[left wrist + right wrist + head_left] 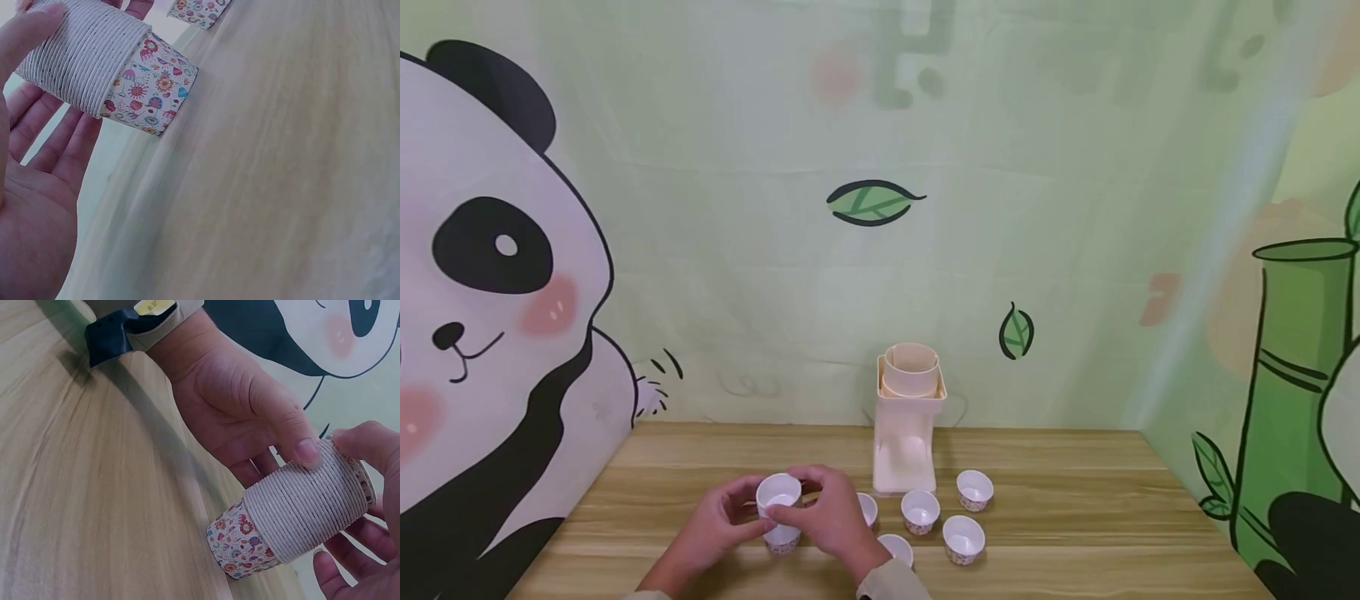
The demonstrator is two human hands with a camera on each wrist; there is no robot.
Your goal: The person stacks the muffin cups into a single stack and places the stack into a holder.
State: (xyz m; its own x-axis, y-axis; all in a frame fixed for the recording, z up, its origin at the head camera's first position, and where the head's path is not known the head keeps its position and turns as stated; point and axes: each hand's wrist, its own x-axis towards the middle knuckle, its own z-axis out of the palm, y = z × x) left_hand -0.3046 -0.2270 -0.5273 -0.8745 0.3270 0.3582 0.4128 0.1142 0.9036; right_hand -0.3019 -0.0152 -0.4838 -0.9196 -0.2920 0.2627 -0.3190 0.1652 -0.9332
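Head cam: soft, even light, mostly sharp; pale diagonal glare streak on RH side of green panda-print fabric backdrop (pixel 955 267). Wrist cams dimmer, cooler: L shows light-brown wood-grain bench (pixel 269 156) blurry; R shows long soft shadow across it, white floral-print paper cup stack (pixel 306 509) fairly crisp.

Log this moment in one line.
left hand: holding cup stack | right hand: holding same stack | other cups: on table, right of stack | pale pink stand: upright on table
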